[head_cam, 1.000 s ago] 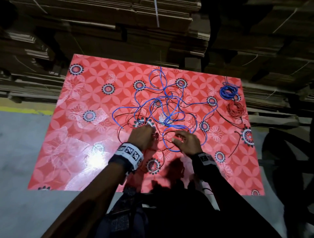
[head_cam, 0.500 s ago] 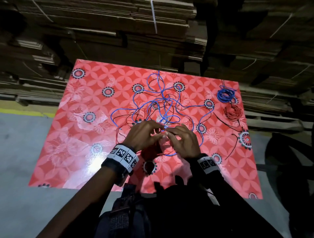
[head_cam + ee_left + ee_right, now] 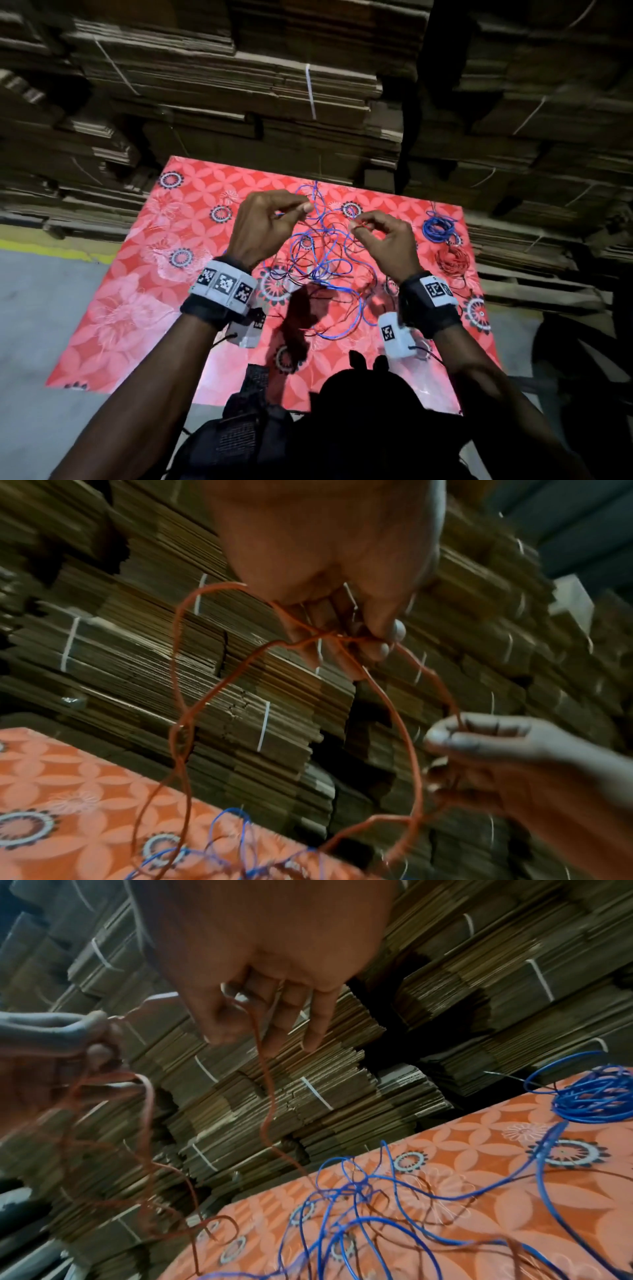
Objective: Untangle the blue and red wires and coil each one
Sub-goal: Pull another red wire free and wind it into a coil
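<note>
Tangle of blue wire [image 3: 322, 270] and red wire [image 3: 416, 791]: middle of the patterned red mat [image 3: 130, 308], loops overlapping. Left hand [image 3: 263, 229] and right hand [image 3: 383, 240]: raised above it, each pinching a red strand. Blue coil [image 3: 440, 230] and red coil [image 3: 452, 258]: far right edge. Cardboard stacks [image 3: 274, 85]: beyond, dim.

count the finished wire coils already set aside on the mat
2. A blue coil lies at the mat's far right edge, and a red coil sits just in front of it, nearer the person. Any others under the loose tangle would be hidden.
</note>
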Tool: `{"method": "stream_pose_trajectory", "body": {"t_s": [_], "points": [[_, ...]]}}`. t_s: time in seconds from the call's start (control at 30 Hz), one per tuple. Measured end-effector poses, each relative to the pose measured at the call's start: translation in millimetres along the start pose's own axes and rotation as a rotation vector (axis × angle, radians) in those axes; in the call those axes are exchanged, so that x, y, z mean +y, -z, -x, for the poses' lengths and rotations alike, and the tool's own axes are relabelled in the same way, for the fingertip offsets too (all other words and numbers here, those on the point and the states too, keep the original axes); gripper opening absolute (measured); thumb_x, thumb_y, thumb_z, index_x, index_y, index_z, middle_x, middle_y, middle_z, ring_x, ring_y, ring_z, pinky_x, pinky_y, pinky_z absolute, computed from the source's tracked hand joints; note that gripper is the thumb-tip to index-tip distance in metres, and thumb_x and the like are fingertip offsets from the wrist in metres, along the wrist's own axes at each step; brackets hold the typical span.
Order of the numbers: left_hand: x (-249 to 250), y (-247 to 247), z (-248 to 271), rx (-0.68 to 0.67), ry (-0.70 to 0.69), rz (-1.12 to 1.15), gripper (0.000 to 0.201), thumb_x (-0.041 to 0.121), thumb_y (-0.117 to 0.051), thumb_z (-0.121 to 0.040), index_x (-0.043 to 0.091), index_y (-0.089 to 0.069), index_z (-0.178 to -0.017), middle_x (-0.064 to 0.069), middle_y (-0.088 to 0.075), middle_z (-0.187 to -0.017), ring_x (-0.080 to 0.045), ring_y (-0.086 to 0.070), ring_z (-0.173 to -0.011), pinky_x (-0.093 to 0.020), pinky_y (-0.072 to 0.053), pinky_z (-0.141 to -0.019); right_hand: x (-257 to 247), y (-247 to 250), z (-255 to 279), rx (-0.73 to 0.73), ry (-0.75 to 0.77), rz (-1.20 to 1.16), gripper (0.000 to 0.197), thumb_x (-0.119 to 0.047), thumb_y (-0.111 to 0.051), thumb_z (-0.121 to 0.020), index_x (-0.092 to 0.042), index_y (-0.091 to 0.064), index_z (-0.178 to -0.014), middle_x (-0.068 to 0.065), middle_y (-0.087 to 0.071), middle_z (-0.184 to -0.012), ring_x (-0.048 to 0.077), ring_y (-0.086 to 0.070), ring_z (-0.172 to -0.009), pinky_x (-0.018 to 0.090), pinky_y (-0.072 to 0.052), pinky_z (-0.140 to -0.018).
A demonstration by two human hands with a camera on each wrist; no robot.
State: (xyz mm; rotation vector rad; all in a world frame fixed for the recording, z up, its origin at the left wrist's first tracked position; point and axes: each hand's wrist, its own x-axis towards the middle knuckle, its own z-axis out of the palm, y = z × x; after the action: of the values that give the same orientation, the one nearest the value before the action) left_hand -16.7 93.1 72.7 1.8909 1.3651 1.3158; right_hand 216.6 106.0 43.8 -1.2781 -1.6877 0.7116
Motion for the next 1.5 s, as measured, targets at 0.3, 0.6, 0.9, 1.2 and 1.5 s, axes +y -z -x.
{"method": "stream_pose_trajectory", "body": {"t_s": [0.3, 0.6, 0.9, 1.2, 1.5], "points": [[17, 28, -23, 0.08, -0.021, 0.05, 0.014, 0.033, -0.062, -0.089, 0.025, -0.072, -0.083, 0.01, -0.068, -0.069, -0.006, -0.063, -0.067, -0.032, -0.051, -0.065, -53, 11, -38, 0.187, -0.055, -0.397, 0.013, -0.004, -0.075, -0.082, -0.013, -0.065, -0.081, 0.001, -0.039, -0.053, 0.003, -0.027, -0.045, 0.023, -0.022, -0.045], [5, 82, -36, 0.409, 0.03, 0.082, 0.015, 0.018, -0.064, -0.091, 0.007, -0.074, -0.096, 0.013, -0.069, -0.076, 0.009, -0.06, -0.069, -0.016, -0.046, -0.068, -32, 62, -57, 0.289, 0.087, 0.162, 0.021, -0.034, -0.076, -0.079, -0.021, -0.065, -0.067, 0.0, -0.058, -0.058, 0.003, -0.044, -0.052, 0.025, -0.033, -0.052], [-58, 76, -9, -0.106, 0.497, -0.632, 0.023, 0.008, -0.066, -0.081, 0.01, -0.075, -0.102, -0.021, -0.072, -0.104, -0.039, -0.065, -0.103, -0.041, -0.049, -0.085, -3, 73, -35, -0.05, 0.01, 0.477, 0.043, -0.065, -0.062, -0.078, -0.025, -0.077, -0.082, -0.001, -0.074, -0.075, 0.02, -0.069, -0.075, 0.04, -0.052, -0.063], [31, -38, -5, -0.311, -0.004, -0.212, 0.053, 0.061, -0.054, -0.085, 0.017, -0.073, -0.107, -0.001, -0.074, -0.108, -0.017, -0.067, -0.102, -0.031, -0.051, -0.086, -18, 25, -15, -0.133, 0.017, 0.475, 0.025, -0.04, -0.07, -0.081, -0.017, -0.076, -0.076, 0.008, -0.07, -0.068, 0.029, -0.066, -0.071, 0.035, -0.043, -0.059], [14, -36, -17, -0.191, -0.1, -0.12, 0.024, 0.029, -0.061, -0.086, 0.012, -0.076, -0.085, -0.003, -0.07, -0.075, -0.014, -0.059, -0.066, -0.027, -0.043, -0.062, -9, 62, -11, -0.303, -0.039, 0.675, 0.016, -0.04, -0.073, -0.083, -0.025, -0.069, -0.079, -0.005, -0.062, -0.073, 0.02, -0.058, -0.075, 0.032, -0.04, -0.063]]}}
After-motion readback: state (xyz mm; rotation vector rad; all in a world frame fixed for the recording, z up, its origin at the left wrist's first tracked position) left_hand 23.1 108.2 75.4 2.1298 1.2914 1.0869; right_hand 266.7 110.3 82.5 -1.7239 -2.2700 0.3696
